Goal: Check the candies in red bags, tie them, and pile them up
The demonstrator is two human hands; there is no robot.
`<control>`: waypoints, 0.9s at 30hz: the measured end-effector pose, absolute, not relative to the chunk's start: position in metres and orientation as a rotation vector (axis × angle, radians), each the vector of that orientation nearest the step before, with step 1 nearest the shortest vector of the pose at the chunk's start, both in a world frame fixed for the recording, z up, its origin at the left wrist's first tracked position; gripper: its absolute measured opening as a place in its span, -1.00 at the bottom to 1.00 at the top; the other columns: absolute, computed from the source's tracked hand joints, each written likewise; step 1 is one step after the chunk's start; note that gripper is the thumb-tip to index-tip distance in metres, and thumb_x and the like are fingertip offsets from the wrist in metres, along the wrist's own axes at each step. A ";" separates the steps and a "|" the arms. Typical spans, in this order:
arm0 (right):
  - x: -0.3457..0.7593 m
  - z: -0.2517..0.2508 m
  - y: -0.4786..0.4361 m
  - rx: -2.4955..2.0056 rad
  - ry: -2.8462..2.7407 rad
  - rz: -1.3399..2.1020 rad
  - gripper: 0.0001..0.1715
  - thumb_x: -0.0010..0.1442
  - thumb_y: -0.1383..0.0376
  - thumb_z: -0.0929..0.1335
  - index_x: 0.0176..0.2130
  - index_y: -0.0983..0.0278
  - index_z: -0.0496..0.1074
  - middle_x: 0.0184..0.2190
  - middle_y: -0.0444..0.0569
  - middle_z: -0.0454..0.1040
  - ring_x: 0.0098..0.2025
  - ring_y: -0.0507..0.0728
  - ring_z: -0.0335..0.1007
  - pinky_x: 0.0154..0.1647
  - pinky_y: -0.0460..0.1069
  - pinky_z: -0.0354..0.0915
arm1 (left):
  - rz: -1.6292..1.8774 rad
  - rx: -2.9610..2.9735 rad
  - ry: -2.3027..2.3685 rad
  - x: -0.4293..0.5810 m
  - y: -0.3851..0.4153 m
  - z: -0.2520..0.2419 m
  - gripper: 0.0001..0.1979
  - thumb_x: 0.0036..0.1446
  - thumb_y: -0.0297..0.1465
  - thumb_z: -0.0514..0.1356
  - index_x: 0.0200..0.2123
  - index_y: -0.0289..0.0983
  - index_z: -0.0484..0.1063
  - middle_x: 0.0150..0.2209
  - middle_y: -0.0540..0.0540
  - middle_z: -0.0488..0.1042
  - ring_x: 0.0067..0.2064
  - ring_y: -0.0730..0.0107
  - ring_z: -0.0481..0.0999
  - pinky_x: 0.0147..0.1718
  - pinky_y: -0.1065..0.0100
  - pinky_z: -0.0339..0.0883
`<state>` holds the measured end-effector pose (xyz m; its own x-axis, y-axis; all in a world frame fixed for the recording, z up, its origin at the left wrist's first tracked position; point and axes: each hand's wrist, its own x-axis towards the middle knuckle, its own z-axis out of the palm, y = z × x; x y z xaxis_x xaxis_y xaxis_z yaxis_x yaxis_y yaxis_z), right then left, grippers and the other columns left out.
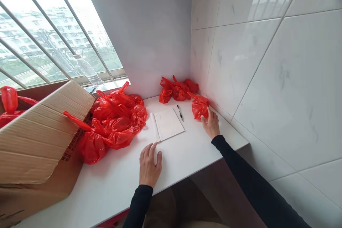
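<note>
My right hand is at the near right side of a knotted red plastic bag, its thumb in front and its fingers curved along the side. The bag sits on the white table close to the tiled wall; its contents are hidden. My left hand rests near the table's front edge, empty, with fingers apart. Just beyond its fingertips lies an open notebook with faint writing down the left of its page. A black pen lies right of the notebook.
Several red bags are heaped at the left, against a cardboard box with more red bags inside. Another group of red bags lies in the back corner. A clear plastic bottle stands on the sill by the barred window.
</note>
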<state>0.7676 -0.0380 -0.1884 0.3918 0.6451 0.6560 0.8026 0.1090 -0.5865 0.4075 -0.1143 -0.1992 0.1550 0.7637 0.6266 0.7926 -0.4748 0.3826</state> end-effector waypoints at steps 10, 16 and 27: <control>0.751 -0.165 -0.046 -1.552 -1.344 0.056 -0.52 0.31 -0.02 0.28 -0.05 0.30 0.46 -0.09 0.23 0.59 -0.06 0.37 0.50 0.07 0.32 0.41 | -1.461 -2.421 -1.585 0.401 -0.126 -0.207 -0.67 0.40 -0.29 0.21 0.17 -0.22 0.46 0.14 -0.20 0.52 0.19 0.06 0.51 0.14 -0.10 0.45; 0.676 -0.140 -0.098 -1.476 -1.304 0.273 -0.60 0.42 -0.02 0.28 -0.03 0.21 0.47 -0.13 0.08 0.63 -0.12 0.26 0.58 -0.08 0.14 0.52 | -1.643 -2.333 -1.680 0.396 -0.124 -0.201 -0.69 0.42 -0.32 0.15 0.17 -0.14 0.48 0.09 -0.18 0.54 0.15 0.08 0.54 0.09 0.00 0.52; 0.640 -0.107 -0.162 -1.352 -1.892 0.505 -0.61 0.37 0.06 0.42 0.12 0.10 0.50 0.00 0.00 0.59 0.04 0.24 0.53 0.08 0.17 0.51 | -1.823 -2.405 -1.763 0.410 -0.145 -0.196 -0.54 0.35 -0.28 0.21 0.30 -0.02 0.38 0.14 -0.14 0.56 0.14 0.03 0.52 0.03 0.02 0.53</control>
